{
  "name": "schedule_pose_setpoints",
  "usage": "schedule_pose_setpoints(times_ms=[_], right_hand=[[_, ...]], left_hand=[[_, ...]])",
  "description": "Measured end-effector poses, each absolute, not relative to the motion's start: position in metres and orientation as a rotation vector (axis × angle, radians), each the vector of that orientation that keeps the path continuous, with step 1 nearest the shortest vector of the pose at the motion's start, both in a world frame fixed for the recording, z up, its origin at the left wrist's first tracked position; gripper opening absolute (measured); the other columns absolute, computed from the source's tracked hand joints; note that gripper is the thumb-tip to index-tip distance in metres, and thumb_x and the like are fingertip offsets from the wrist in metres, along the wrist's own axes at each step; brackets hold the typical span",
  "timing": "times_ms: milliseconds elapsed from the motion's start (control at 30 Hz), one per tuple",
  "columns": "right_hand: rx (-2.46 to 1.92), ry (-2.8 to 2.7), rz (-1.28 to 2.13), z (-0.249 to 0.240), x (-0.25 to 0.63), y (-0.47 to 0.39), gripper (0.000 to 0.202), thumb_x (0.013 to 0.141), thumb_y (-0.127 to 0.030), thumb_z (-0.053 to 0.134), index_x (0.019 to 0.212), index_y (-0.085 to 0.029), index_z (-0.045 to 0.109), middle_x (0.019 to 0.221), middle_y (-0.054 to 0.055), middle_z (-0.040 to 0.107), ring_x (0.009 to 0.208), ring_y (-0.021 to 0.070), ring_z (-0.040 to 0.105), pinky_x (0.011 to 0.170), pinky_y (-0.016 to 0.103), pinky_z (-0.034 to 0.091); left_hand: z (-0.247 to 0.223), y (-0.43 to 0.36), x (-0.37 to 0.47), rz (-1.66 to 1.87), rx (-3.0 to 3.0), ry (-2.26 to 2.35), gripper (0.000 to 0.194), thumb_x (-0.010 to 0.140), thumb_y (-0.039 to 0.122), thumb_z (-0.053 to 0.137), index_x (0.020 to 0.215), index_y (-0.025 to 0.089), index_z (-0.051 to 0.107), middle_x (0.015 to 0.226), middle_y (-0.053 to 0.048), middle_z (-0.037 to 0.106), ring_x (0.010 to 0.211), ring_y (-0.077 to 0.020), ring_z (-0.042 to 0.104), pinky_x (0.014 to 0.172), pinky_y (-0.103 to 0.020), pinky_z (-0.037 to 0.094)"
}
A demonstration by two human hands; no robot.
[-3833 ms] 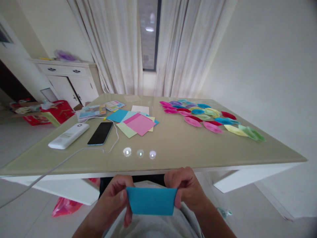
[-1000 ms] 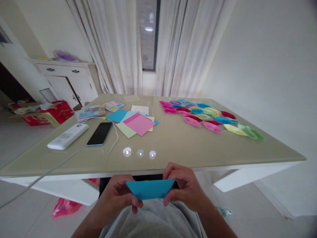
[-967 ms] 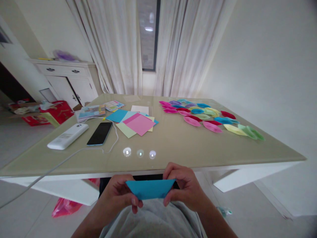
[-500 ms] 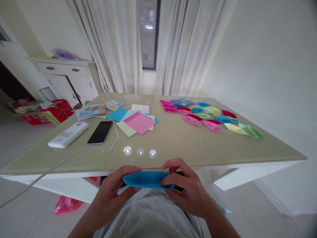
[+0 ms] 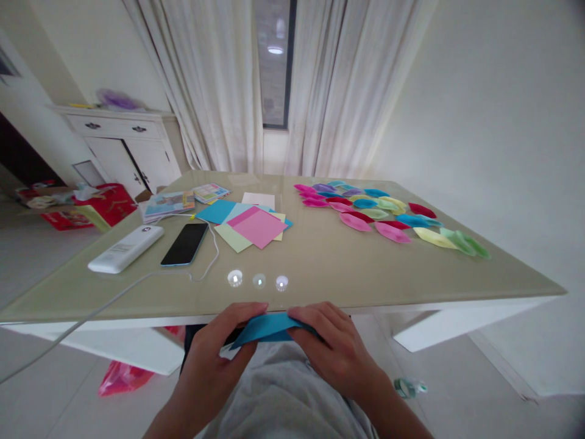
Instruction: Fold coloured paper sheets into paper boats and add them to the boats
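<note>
Between my two hands, just in front of the table's near edge, is a folded piece of blue paper (image 5: pixel 267 326). My left hand (image 5: pixel 222 341) pinches its left end, thumb below and fingers above. The right end is gripped by my right hand (image 5: pixel 326 338), whose fingers lie over the top and cover that end. On the right side of the table lie several folded, leaf-shaped paper pieces (image 5: pixel 355 221) in pink, red, blue, yellow, green and purple. Left of the middle is a loose pile of square paper sheets (image 5: pixel 256 227), with a pink one on top.
A phone (image 5: pixel 185 244) and a white power bank (image 5: pixel 125 249) with a white cable (image 5: pixel 137 280) lie on the table's left. Behind them are booklets (image 5: pixel 168 204). A plastic bottle (image 5: pixel 408 388) and a red plastic bag (image 5: pixel 124 378) lie on the floor.
The blue paper has tilted and now shows a flat folded face instead of its open hollow. My right fingers have closed over its right end, and my left hand has shifted slightly right.
</note>
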State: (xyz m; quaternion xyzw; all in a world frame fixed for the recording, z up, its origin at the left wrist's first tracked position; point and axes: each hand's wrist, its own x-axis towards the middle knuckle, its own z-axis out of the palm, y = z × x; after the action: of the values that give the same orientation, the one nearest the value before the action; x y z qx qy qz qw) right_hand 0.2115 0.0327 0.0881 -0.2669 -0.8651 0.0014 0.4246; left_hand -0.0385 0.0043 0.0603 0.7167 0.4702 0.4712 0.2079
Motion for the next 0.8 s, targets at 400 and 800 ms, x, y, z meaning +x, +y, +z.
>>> schedule_pose_setpoints(times_ms=[400,800], right_hand=[[-0.7,-2.184,-0.243,0.066,0.195,0.035,0.016,0.106,-0.018,0.068,0.119,-0.024,0.077,0.131,0.007,0.081,0.111,0.0237,0.075,0.098,0.039,0.058],[-0.691,-2.231,-0.161,0.062,0.203,0.038,0.019,0.11,-0.019,0.062,0.122,-0.019,0.076,0.122,0.01,0.081,0.104,0.0241,0.074,0.096,0.037,0.063]], left_hand=[[0.059,0.001,-0.026,1.437,1.999,1.47,0.025,0.098,0.019,0.068,0.116,0.03,0.081,0.099,-0.003,0.081,0.088,-0.0214,0.077,0.084,-0.028,0.061],[0.043,0.019,-0.028,1.211,2.074,1.48,0.025,0.101,0.023,0.064,0.122,0.029,0.076,0.115,-0.003,0.083,0.104,-0.0224,0.08,0.094,-0.031,0.062]])
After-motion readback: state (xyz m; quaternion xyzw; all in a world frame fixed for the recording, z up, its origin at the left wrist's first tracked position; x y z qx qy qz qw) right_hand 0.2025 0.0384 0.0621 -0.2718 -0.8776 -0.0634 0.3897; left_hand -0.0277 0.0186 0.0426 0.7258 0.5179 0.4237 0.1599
